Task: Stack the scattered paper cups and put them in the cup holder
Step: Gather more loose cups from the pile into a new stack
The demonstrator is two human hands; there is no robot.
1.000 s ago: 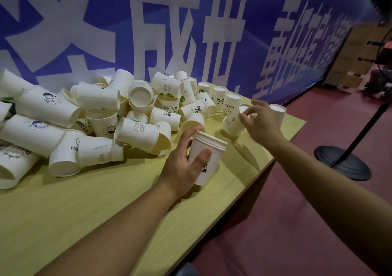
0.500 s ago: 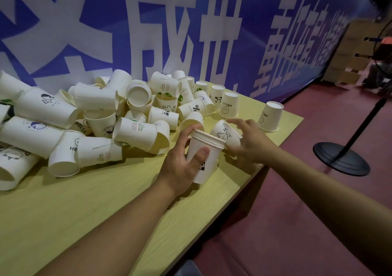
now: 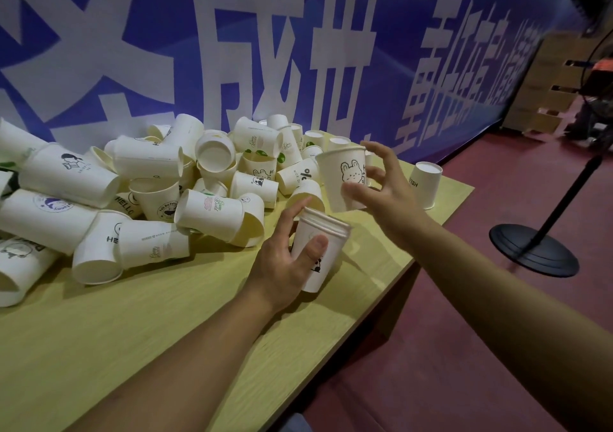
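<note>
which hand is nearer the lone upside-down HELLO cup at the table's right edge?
Right. The right hand, holding the bunny cup, is just left of the HELLO cup; the left hand grips the cup stack farther left and nearer the camera.

Your left hand (image 3: 285,265) grips a short stack of nested white paper cups (image 3: 316,252) standing upright near the right front edge of the pale wooden table (image 3: 139,315). Above and just behind that stack, your right hand (image 3: 388,192) holds a single white paper cup with a rabbit drawing (image 3: 343,179), mouth up and clear of the tabletop. To the left of both lies the heap of loose white paper cups (image 3: 149,196), spread back to the blue banner with large white characters (image 3: 298,49) behind the table. One white paper cup turned mouth-down (image 3: 424,184) stands alone by the far right corner. On the floor to the right stands a black round-based post (image 3: 544,242).
</note>
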